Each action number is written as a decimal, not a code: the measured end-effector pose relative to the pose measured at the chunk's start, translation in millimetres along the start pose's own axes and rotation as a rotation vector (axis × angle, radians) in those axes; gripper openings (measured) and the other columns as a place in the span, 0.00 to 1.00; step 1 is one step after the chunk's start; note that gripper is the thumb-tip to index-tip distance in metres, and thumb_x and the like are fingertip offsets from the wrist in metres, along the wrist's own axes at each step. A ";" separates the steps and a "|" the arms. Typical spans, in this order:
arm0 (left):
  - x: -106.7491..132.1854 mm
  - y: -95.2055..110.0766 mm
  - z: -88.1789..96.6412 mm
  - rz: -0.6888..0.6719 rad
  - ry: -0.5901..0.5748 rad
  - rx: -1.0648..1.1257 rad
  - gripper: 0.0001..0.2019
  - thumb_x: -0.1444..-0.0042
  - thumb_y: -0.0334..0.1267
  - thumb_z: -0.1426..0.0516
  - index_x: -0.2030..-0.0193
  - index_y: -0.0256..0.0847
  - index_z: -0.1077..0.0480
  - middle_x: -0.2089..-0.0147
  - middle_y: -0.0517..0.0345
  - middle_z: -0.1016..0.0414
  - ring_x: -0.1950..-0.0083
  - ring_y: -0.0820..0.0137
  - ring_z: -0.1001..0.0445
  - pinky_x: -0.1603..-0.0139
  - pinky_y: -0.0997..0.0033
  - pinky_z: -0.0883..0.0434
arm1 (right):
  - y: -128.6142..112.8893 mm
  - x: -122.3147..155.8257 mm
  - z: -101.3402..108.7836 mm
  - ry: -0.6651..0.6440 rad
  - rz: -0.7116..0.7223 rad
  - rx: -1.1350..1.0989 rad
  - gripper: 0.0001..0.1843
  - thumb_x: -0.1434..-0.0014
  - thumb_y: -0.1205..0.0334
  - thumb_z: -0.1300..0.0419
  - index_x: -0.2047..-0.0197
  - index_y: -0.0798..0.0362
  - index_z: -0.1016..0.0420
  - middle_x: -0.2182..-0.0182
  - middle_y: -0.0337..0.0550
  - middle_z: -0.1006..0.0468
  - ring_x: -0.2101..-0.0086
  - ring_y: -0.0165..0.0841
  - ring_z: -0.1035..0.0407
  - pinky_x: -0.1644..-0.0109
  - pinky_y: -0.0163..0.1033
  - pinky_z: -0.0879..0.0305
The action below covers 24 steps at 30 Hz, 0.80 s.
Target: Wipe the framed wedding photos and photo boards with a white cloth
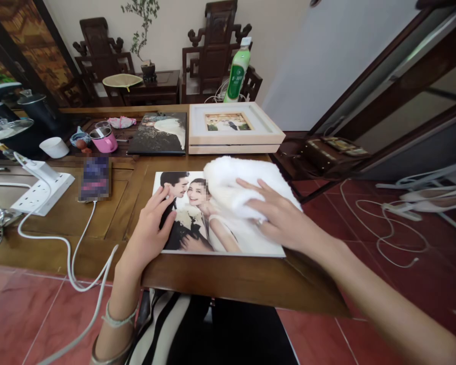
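Observation:
A large wedding photo print (pixel 192 225) lies flat near the table's front edge, showing a couple with a bouquet. My left hand (pixel 147 223) rests on the print's left side, fingers stretched out and lying flat. A fluffy white towel (pixel 231 175) is bunched over the right part of the print and hides its upper right area. My right hand (pixel 275 210) is on the towel, gripping a fold of it against the print; some of its fingers are sunk in the cloth and slightly blurred.
Behind the print stand a white framed picture (pixel 216 142), a dark photo panel (pixel 155 134) and a green bottle (pixel 237 73). To the left are a phone (pixel 95 177), a power strip (pixel 47 190), a white charging cable (pixel 68 253) and a pink mug (pixel 105 142).

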<state>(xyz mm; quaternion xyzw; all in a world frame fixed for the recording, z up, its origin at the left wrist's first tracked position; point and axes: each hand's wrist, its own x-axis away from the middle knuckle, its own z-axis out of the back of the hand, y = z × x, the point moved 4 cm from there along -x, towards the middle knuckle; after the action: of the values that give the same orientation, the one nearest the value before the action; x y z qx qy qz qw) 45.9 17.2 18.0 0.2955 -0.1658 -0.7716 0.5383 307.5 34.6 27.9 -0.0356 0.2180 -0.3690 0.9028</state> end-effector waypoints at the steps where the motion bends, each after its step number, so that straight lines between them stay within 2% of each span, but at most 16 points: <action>1: -0.1 -0.1 -0.2 -0.001 -0.002 -0.001 0.21 0.34 0.38 0.51 0.36 0.37 0.36 0.29 0.45 0.42 0.27 0.61 0.48 0.29 0.50 0.46 | 11.3 -10.4 -2.4 -0.001 -0.016 0.006 0.18 0.50 0.75 0.49 0.59 0.53 0.26 0.39 0.59 0.31 0.36 0.48 0.45 0.34 0.66 0.49; 4: -0.3 -0.5 -0.1 0.003 0.006 0.006 0.20 0.34 0.38 0.50 0.37 0.39 0.35 0.29 0.46 0.42 0.27 0.60 0.48 0.29 0.49 0.46 | 35.2 -34.2 -7.7 0.010 -0.069 0.010 0.21 0.49 0.76 0.50 0.55 0.52 0.26 0.44 0.53 0.25 0.36 0.47 0.44 0.35 0.64 0.46; 7: -0.5 -0.7 0.2 0.001 0.024 0.018 0.20 0.34 0.38 0.50 0.37 0.39 0.35 0.30 0.46 0.41 0.27 0.60 0.47 0.29 0.49 0.45 | 37.6 -39.2 -10.6 0.025 -0.099 0.020 0.20 0.47 0.76 0.50 0.54 0.52 0.27 0.44 0.53 0.25 0.36 0.48 0.43 0.36 0.65 0.45; 9: -0.6 -0.7 0.1 -0.001 0.032 0.020 0.19 0.34 0.38 0.50 0.38 0.39 0.34 0.30 0.46 0.40 0.27 0.60 0.46 0.29 0.49 0.45 | 25.8 -29.9 -10.5 0.030 -0.096 0.035 0.19 0.47 0.75 0.49 0.55 0.53 0.27 0.42 0.56 0.27 0.35 0.48 0.45 0.35 0.65 0.47; 12: -0.7 -0.4 -0.2 -0.001 0.035 0.017 0.19 0.34 0.38 0.50 0.39 0.37 0.33 0.30 0.45 0.40 0.27 0.60 0.46 0.29 0.50 0.45 | -7.9 0.0 -5.1 0.035 -0.074 0.040 0.14 0.48 0.75 0.48 0.61 0.53 0.27 0.38 0.58 0.33 0.34 0.50 0.48 0.33 0.66 0.50; 16: -0.9 1.1 -0.1 0.002 0.036 0.005 0.20 0.35 0.38 0.50 0.39 0.35 0.33 0.30 0.43 0.40 0.28 0.59 0.46 0.29 0.51 0.44 | -62.8 48.0 7.9 -0.001 -0.013 -0.011 0.15 0.55 0.80 0.51 0.72 0.51 0.32 0.34 0.52 0.37 0.32 0.49 0.55 0.33 0.68 0.52; 18: -1.0 1.7 -0.3 0.008 0.031 0.000 0.20 0.35 0.38 0.50 0.38 0.35 0.34 0.30 0.43 0.41 0.28 0.59 0.46 0.29 0.51 0.44 | -83.8 65.6 12.9 -0.031 0.023 -0.038 0.14 0.57 0.81 0.51 0.74 0.52 0.34 0.33 0.51 0.40 0.32 0.51 0.56 0.33 0.69 0.52; 21: -1.0 1.6 -1.0 0.015 0.017 -0.006 0.20 0.34 0.38 0.50 0.38 0.36 0.34 0.30 0.45 0.41 0.27 0.60 0.46 0.29 0.50 0.45 | -98.3 76.7 15.9 -0.048 0.088 -0.053 0.14 0.57 0.81 0.50 0.75 0.52 0.34 0.33 0.50 0.40 0.33 0.53 0.54 0.34 0.70 0.51; 24: -0.7 0.8 -1.4 0.021 0.001 -0.015 0.20 0.34 0.38 0.50 0.37 0.36 0.34 0.29 0.45 0.42 0.27 0.59 0.47 0.29 0.49 0.46 | -89.5 67.7 12.8 -0.049 0.110 -0.052 0.15 0.57 0.81 0.50 0.74 0.52 0.32 0.34 0.52 0.38 0.33 0.51 0.54 0.34 0.69 0.51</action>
<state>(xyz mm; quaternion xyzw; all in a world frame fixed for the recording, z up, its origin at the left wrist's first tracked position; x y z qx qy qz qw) 47.5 17.7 17.6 0.2900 -0.1629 -0.7671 0.5485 297.4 -77.7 34.7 -0.0562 0.2072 -0.3121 0.9255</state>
